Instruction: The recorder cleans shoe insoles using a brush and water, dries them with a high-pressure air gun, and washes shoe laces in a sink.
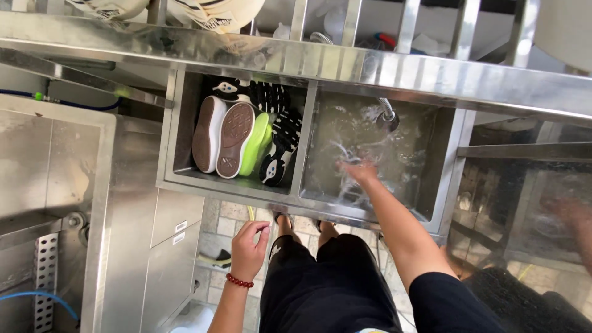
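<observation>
My right hand (359,169) reaches down into the right basin (431,154) of a steel double sink, where water splashes around it; the water blurs the fingers, so a grip is not clear. A hose nozzle (389,117) sprays into that basin. The left basin (176,129) holds several shoes stood on edge: a white shoe with a brown sole (231,139), a lime-green shoe (258,142) and a black-and-white sneaker (277,148). My left hand (250,250), with a red bead bracelet, hangs at my side with loosely curled fingers, holding nothing.
A steel shelf rail (370,68) runs across above the sink. Steel cabinets (166,246) and a counter (55,160) stand to the left. Another person's blurred hand (570,216) shows at the far right. The tiled floor (228,222) lies below.
</observation>
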